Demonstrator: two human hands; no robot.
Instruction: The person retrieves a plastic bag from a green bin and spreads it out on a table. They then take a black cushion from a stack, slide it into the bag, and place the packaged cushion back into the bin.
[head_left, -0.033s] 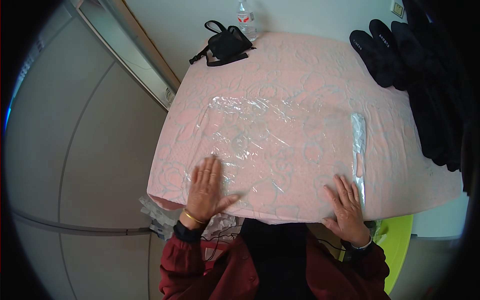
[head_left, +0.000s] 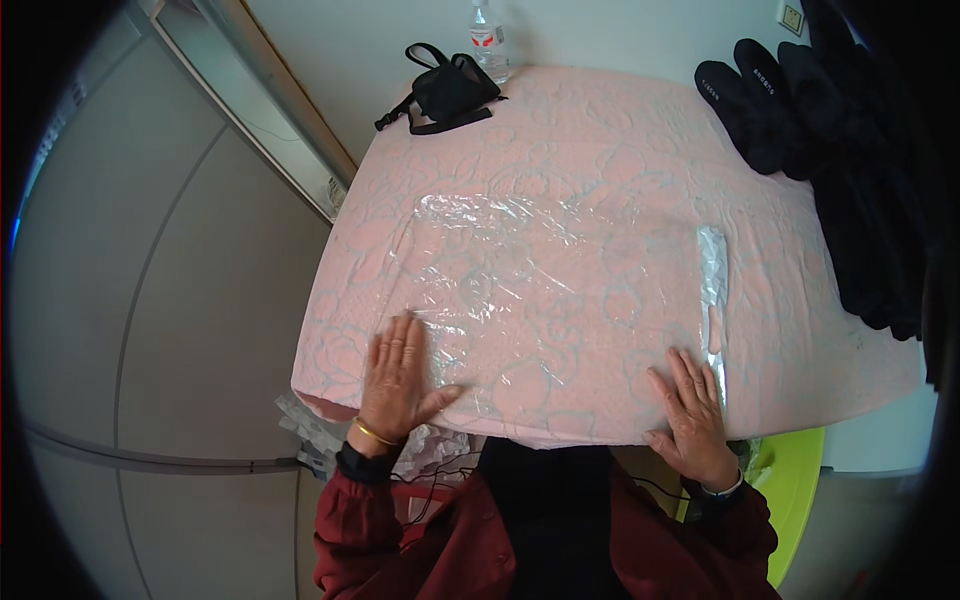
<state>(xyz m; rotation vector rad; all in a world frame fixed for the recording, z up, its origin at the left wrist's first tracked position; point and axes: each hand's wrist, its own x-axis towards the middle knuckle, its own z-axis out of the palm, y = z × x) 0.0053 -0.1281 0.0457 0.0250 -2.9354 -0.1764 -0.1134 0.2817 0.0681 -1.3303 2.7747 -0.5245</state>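
Film [head_left: 490, 285] at my twelve o'clock, spread on the cloth [head_left: 800, 385]; my left hand [head_left: 393, 380] has just slid outward, to its eight o'clock, so I span it wider; my right hand [head_left: 690, 412] stays near four; both flat, thumbs apart, clamped on nothing.

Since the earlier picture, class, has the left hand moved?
Yes, slightly: the left hand has shifted left, judged against the pink cloth's pattern.

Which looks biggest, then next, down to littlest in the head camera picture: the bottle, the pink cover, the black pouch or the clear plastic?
1. Pink cover
2. Clear plastic
3. Black pouch
4. Bottle
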